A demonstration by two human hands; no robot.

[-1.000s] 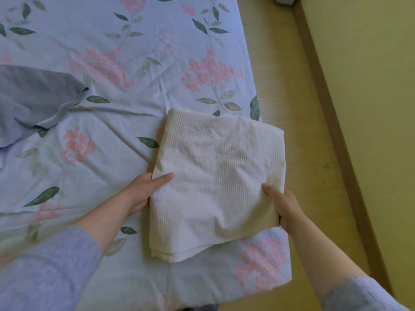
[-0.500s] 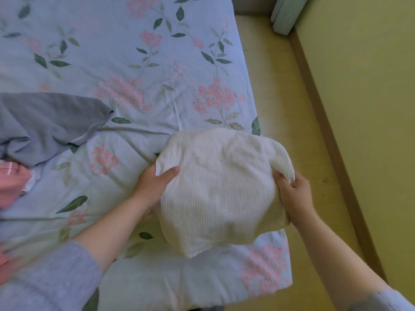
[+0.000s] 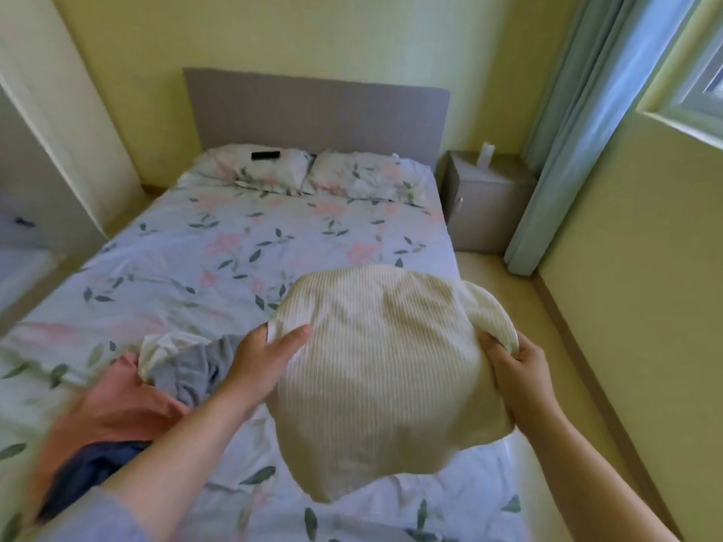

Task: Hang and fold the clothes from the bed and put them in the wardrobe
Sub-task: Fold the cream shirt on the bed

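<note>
A folded cream ribbed garment (image 3: 387, 373) hangs in the air above the near right corner of the bed (image 3: 219, 264). My left hand (image 3: 262, 361) grips its left edge, thumb on top. My right hand (image 3: 512, 365) grips its right edge, fingers curled round the fabric. Left of my left arm, a heap of loose clothes lies on the floral sheet: a pink piece (image 3: 113, 400), a grey piece (image 3: 191, 369), a white piece (image 3: 164, 346) and a dark blue piece (image 3: 90, 471).
Two pillows (image 3: 313, 174) lie at the grey headboard (image 3: 317, 111), a black remote (image 3: 266, 155) on the left one. A grey nightstand (image 3: 485, 201) and a blue curtain (image 3: 563, 138) stand at the right. A pale cabinet (image 3: 43, 181) is on the left. Wooden floor (image 3: 520, 303) runs between bed and wall.
Both hands have lifted the folded cream garment off the bed. My view has tilted up, so the whole bed, headboard and nightstand now show.
</note>
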